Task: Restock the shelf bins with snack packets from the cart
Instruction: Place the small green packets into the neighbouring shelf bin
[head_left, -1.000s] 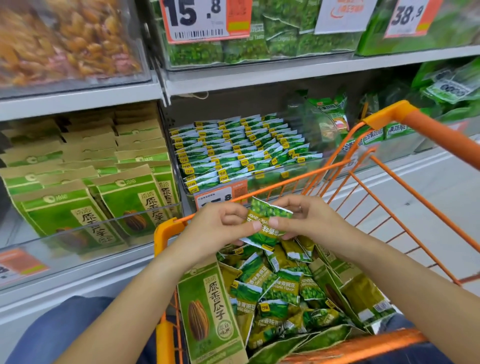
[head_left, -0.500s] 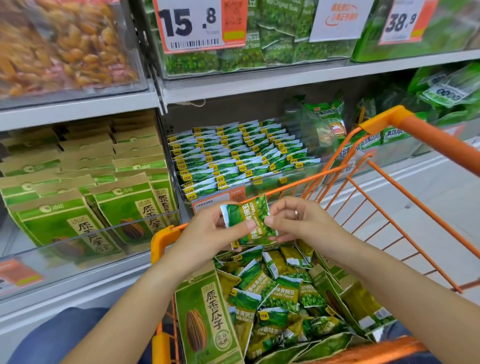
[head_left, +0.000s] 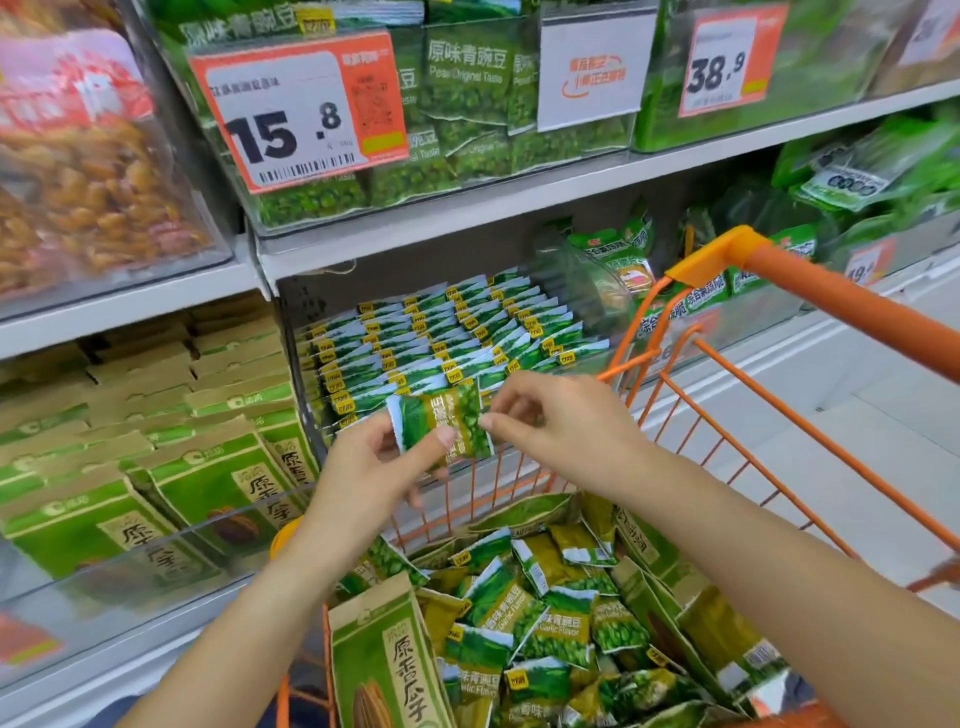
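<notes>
A small green snack packet (head_left: 445, 422), a glossy foil pillow with a crimped white left edge and an olive band of print across its face, is hanging in the air just in front of the shelf bin (head_left: 441, 343), above the front rim of the cart (head_left: 810, 291). The left hand (head_left: 379, 462) is pinching the packet's lower left part, thumb lying flat over the face and fingers curling behind, so the packet is standing up out of the top of that grip. The right hand (head_left: 550, 415) is nipping the packet's right edge between thumb and forefinger, the other fingers loosely bent above; the packet is sticking out leftward from this grip. Both forearms are reaching up from the lower corners, over the cart.

Behind the packet, the bin is holding neat overlapping rows of flat green-and-white sachets with little yellow tags. Below the packet, the orange wire cart is carrying a loose heap of crinkled green packets (head_left: 550, 623) and a tall kraft-paper seed bag (head_left: 384, 670). Left of the bin, similar paper bags (head_left: 130, 467) are lying stacked behind a clear front panel. Above the bin, an orange price tag (head_left: 296, 114) is reading 15.8.
</notes>
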